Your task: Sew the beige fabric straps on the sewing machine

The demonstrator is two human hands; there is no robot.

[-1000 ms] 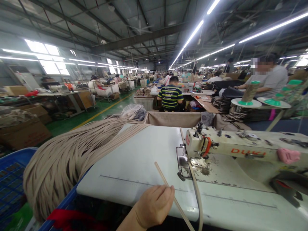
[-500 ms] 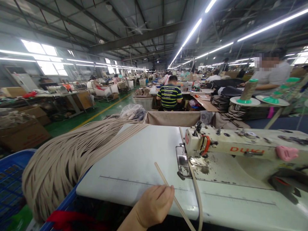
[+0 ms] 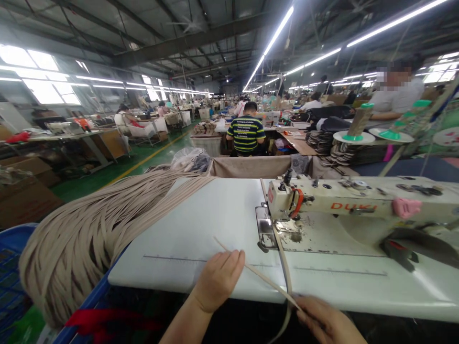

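Observation:
Near the table's front edge, my left hand is closed on a narrow beige fabric strip, whose free end sticks out past the fingers to the upper left. My right hand pinches the same strip lower down, just off the table edge, so it runs slantwise between both hands. A second length of beige strip comes from under the head of the sewing machine and hangs over the edge, crossing behind the held one. Whether the two lengths join below is hidden.
A thick bundle of beige strips lies over a blue basket at left, its ends on the white tabletop. Green-based thread cones stand at right. Beyond the table are a fabric-lined bin and a seated person.
My right hand has come into view at the lower right and grips the strip. My left hand has shifted slightly left and up in the picture. The camera view has moved a little.

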